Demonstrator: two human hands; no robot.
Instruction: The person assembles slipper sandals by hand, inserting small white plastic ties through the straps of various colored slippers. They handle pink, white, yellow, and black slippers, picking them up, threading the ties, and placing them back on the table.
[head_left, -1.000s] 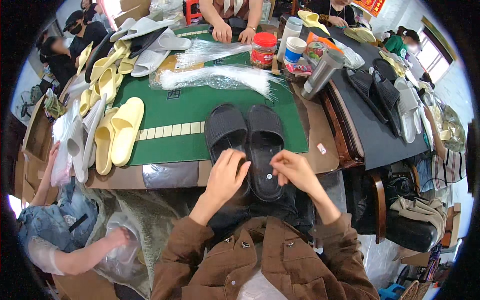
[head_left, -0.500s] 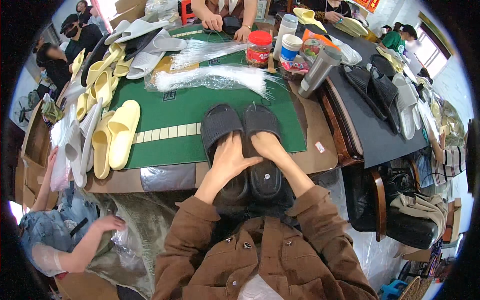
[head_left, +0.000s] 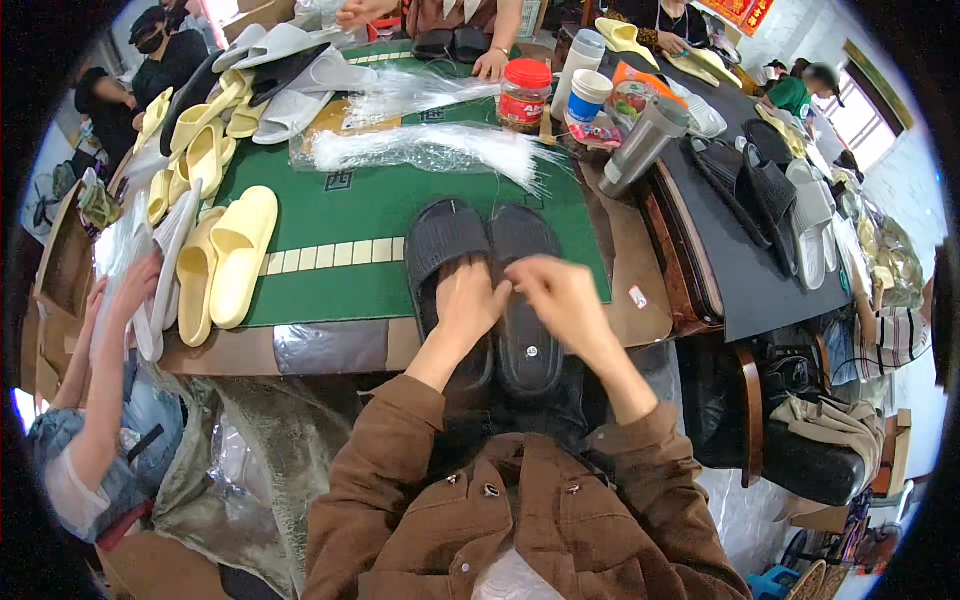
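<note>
Two black slide slippers lie side by side over the near table edge, toes pointing away from me. My left hand [head_left: 466,305] reaches into the left slipper [head_left: 445,238], its fingers hidden under the ribbed strap and its thumb toward the other slipper. Above the right slipper [head_left: 530,345], my right hand [head_left: 553,292] is raised with fingers curled and the thumb and forefinger close together. Whatever is in that pinch, if anything, is too small to make out. Beyond the slippers lies a bundle of thin clear plastic strands [head_left: 430,152].
Yellow slippers [head_left: 243,258] and grey slippers [head_left: 170,262] stand at left, beside a co-worker's arms [head_left: 120,310]. A red-lidded jar [head_left: 524,95], a paper cup [head_left: 588,96] and a steel tumbler [head_left: 645,145] stand at far right. Another person works across the green mat [head_left: 330,215].
My right hand has come out of the right slipper's strap and risen over it. My left hand stays in the left slipper. The co-worker at left has reached up to the grey slippers.
</note>
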